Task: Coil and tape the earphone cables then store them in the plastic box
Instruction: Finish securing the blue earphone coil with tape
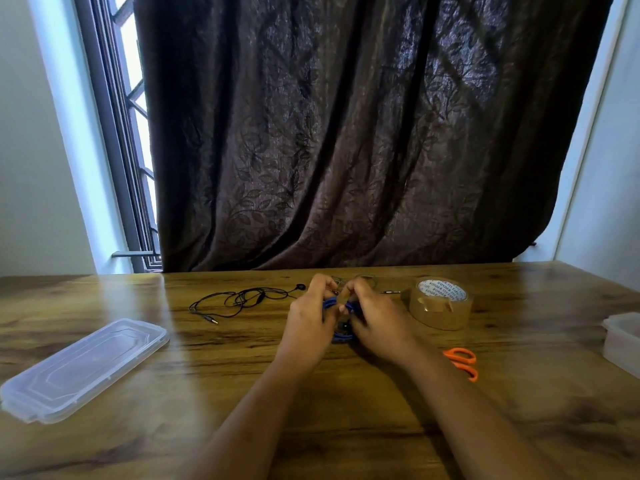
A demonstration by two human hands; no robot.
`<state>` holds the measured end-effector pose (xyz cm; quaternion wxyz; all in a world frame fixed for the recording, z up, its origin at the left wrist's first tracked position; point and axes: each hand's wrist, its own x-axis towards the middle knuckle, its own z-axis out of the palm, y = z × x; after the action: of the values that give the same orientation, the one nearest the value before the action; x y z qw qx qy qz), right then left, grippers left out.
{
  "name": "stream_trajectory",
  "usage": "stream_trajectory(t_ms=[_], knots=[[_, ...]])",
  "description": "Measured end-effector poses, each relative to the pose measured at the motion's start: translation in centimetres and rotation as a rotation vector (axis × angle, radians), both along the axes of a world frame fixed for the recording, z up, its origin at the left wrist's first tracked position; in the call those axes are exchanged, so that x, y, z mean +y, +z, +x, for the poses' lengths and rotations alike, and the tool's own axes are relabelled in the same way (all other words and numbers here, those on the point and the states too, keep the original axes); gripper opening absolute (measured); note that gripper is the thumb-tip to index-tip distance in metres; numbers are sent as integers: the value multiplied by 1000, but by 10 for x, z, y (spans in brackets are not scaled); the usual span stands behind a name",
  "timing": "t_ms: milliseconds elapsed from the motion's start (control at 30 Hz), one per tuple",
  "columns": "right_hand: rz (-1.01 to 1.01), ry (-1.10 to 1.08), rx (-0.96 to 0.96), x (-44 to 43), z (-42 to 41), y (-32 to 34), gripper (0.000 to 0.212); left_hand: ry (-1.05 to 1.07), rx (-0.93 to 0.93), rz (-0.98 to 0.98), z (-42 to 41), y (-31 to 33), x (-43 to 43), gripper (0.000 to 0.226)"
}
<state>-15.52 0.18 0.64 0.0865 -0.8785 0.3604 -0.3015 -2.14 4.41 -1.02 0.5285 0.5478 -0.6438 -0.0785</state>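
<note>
A dark patterned curtain (346, 133) hangs behind the wooden surface (346, 427) that fills the lower frame. At its centre your left hand (310, 320) and right hand (375, 322) sit close together, fingers curled, both pinching the blue earphone cable (330, 302). Expect it to be light, limp and springy. The loops will likely slip open unless you pinch where the strands cross, not at the buds. Your fingers hide most of it, so you cannot tell how many loops are formed. A black earphone cable (242, 299) lies loose left of centre, and a thinner wire behind your hands is hard to make out. The plastic box (623, 341) is cut off at the right edge. Your right forearm covers part of the scissors (462, 362) near the tape roll (440, 303).
</note>
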Motion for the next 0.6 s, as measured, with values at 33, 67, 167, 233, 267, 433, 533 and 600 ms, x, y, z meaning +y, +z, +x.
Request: stream_trajectory(t_ms=[33,67,167,233,267,433,533,600], knots=[[12,8,-15,0,1,0,25,0,-36,-19,0,0,1,23],[22,16,-33,-1,1,0,25,2,-77,-38,0,0,1,22],[44,49,-86,-2,2,0,25,18,-211,-87,0,0,4,24],[64,65,-99,-2,1,0,25,43,-283,-99,1,-1,4,24],[74,72,-105,-2,1,0,25,59,-316,-105,2,-1,3,24],[121,95,-119,-4,1,0,26,137,-381,-119,2,-1,3,25],[123,101,-126,-5,0,-2,29,159,-430,-139,0,1,5,28],[123,104,-127,-6,0,-3,29,170,-458,-140,-1,1,6,29]])
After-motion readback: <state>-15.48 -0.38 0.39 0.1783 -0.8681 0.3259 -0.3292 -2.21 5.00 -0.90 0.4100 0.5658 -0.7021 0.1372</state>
